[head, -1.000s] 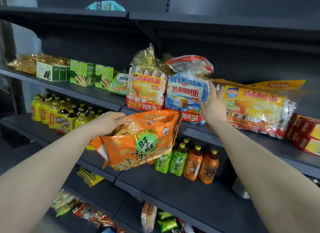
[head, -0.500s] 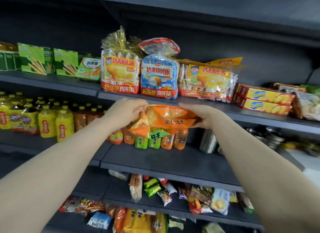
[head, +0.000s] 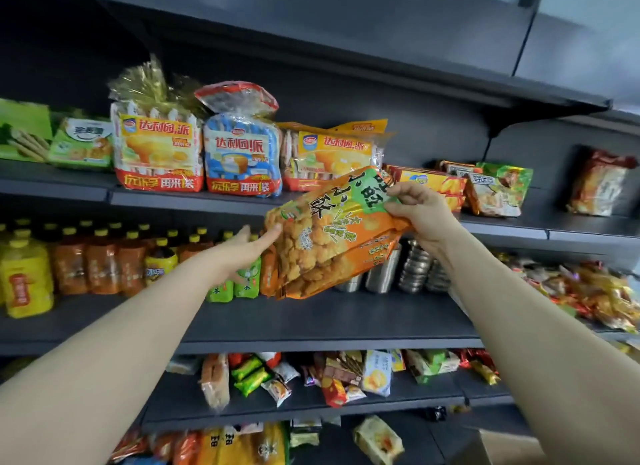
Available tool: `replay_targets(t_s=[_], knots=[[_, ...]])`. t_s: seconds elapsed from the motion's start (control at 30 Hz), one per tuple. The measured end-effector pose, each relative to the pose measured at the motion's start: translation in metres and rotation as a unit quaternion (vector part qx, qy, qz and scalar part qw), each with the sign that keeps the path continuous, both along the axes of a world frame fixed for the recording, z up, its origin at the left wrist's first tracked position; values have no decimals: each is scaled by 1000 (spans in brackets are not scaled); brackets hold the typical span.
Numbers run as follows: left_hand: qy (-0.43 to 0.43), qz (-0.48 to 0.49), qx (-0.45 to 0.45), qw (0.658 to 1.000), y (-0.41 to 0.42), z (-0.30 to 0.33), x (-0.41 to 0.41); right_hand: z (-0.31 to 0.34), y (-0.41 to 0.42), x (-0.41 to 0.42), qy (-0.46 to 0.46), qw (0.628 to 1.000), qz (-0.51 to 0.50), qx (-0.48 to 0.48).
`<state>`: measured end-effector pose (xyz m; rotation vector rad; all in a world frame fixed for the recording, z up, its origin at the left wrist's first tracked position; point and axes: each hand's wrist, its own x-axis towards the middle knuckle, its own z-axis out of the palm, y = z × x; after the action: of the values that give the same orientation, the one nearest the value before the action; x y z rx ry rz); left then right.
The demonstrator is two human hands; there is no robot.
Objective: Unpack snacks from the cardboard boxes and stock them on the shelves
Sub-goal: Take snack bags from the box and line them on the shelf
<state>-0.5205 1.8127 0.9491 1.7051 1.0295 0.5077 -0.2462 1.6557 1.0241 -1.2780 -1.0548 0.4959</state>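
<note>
While the bag (head: pixel 332 232) is held tilted before the shelf (head: pixel 519 227):
Right hand (head: pixel 420 212): top edge is pinched in its grip.
Left hand (head: pixel 247 246): open, fingers laid on the bag's left side.
Placing: the bag is best stood upright in the gap right of the boxes (head: pixel 429 184).

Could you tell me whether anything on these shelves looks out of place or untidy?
Yes. On the lower shelf, small snack packets lie jumbled, tilted at all angles rather than faced in rows. On the top stocked shelf, the green-and-orange snack bag leans crookedly against the flat yellow boxes.
</note>
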Motion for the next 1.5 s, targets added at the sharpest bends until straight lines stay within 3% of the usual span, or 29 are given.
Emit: replay_targets(t_s=[0.07, 0.17, 0.33, 0.4, 0.47, 0.53, 0.57, 0.67, 0.7, 0.83, 0.9, 1.07, 1.13, 1.23, 1.43, 1.5], knots=[[-116, -89, -138, 980, -7, -5, 24, -3, -11, 15, 21, 1000, -2, 7], [-231, -86, -170, 954, -22, 0, 66, -10, -26, 40, -19, 999, -49, -3], [-251, -26, 41, 967, -33, 20, 140, -25, -51, 99, -184, 963, -130, -147], [-221, -20, 144, 964, -43, 26, 171, -30, -59, 123, -177, 954, -148, -191], [-167, -21, 269, 948, -58, 29, 203, -28, -69, 149, -87, 960, -138, -226], [-129, -36, 417, 899, -79, 30, 228, -24, -77, 176, 89, 966, -79, -230], [-121, -60, 499, 856, -88, 29, 240, -23, -80, 188, 152, 963, -46, -218], [-65, -157, 704, 689, -112, 25, 275, -22, -84, 215, 224, 959, 12, -172], [-42, -172, 736, 653, -117, 24, 285, -22, -85, 224, 227, 960, 7, -161], [-21, -194, 772, 605, -126, 17, 317, -26, -102, 260, 225, 963, -86, -120], [-28, -204, 753, 625, -129, 15, 332, -27, -119, 275, 223, 962, -126, -93], [-74, -185, 569, 798, -149, 13, 378, -36, -174, 294, 222, 951, -210, -51], [-107, -179, 501, 840, -167, 9, 402, -41, -200, 300, 235, 940, -246, -30], [-121, -199, 443, 866, -204, 2, 434, -42, -249, 309, 240, 924, -296, -13], [-114, -277, 396, 868, -288, 12, 489, -42, -365, 351, 224, 912, -344, 4], [-144, -295, 285, 900, -320, 28, 510, -43, -401, 371, 228, 910, -345, 23]])
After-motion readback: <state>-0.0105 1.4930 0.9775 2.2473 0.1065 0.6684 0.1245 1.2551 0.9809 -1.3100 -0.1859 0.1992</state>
